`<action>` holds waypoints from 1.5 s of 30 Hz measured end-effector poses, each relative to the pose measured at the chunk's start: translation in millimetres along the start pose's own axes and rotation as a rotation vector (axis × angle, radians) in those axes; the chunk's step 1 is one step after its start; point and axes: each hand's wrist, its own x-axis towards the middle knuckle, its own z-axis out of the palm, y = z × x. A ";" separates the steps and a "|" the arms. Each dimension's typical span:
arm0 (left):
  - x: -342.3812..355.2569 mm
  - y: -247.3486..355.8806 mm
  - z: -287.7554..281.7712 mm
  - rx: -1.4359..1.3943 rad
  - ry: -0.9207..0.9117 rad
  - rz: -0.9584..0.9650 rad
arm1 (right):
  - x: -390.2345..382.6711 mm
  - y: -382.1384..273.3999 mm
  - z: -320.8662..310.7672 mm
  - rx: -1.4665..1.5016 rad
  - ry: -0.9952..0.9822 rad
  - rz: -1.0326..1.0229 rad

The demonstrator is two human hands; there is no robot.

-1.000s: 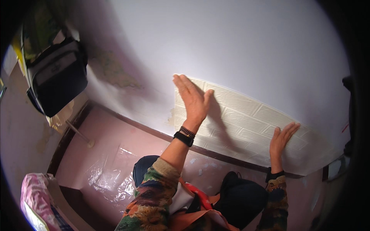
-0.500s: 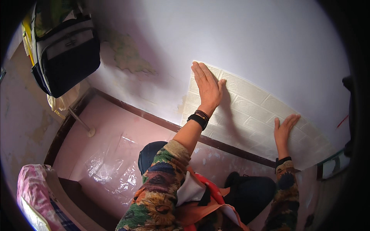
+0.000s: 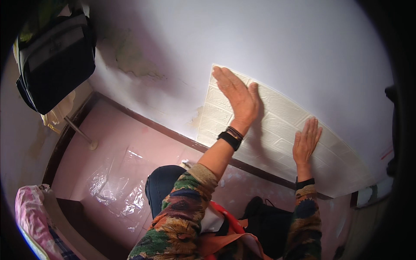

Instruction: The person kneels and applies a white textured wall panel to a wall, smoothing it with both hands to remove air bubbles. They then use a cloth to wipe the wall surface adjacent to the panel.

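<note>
A head-worn fisheye looks down from nearby at the wall, left hand and right hand.

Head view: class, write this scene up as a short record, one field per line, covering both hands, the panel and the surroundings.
left hand: left hand, open, at the upper left corner of the panel
right hand: right hand, open, against the panel near its upper edge, farther right
panel: white, brick-patterned, against the wall
wall: pale, with a discoloured patch left of the panel
floor: floor pink, with clear plastic on it
upper left: dark bag
</note>
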 end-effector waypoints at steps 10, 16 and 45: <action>-4.8 -4.3 12.3 0.074 0.039 0.099 | 5.5 0.2 37.4 -0.145 0.169 -0.191; 12.2 -13.5 8.0 0.069 0.129 0.074 | 3.5 -0.5 37.8 -0.110 0.196 -0.192; -110.4 -81.1 19.2 0.003 0.332 -0.701 | -3.3 -2.2 47.4 -0.105 0.244 -0.148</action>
